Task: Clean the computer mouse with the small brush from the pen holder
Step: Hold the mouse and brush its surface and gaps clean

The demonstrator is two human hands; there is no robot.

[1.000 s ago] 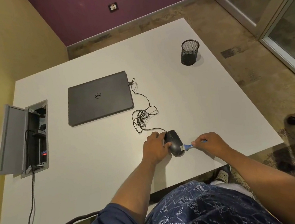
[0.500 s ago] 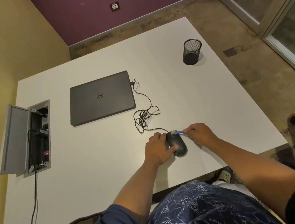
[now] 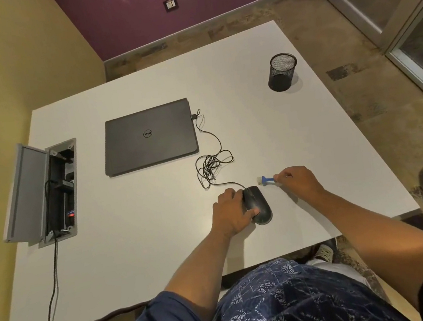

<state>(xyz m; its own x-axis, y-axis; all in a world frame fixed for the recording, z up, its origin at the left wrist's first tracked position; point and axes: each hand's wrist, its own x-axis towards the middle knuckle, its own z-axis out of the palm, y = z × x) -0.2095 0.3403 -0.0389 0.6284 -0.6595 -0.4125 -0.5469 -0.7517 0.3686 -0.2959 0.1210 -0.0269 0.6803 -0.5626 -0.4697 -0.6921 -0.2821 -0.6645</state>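
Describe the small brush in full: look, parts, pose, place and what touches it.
The small brush has a blue, plastic-looking handle and a pale bristle head at its left end. It lies roughly level, bristles pointing left, just over the white table, right of the mouse and apart from it. The right hand pinches the handle's end; nothing else touches it.

Even, soft indoor light; faint shadows, slight blur, wide-angle bending at edges.
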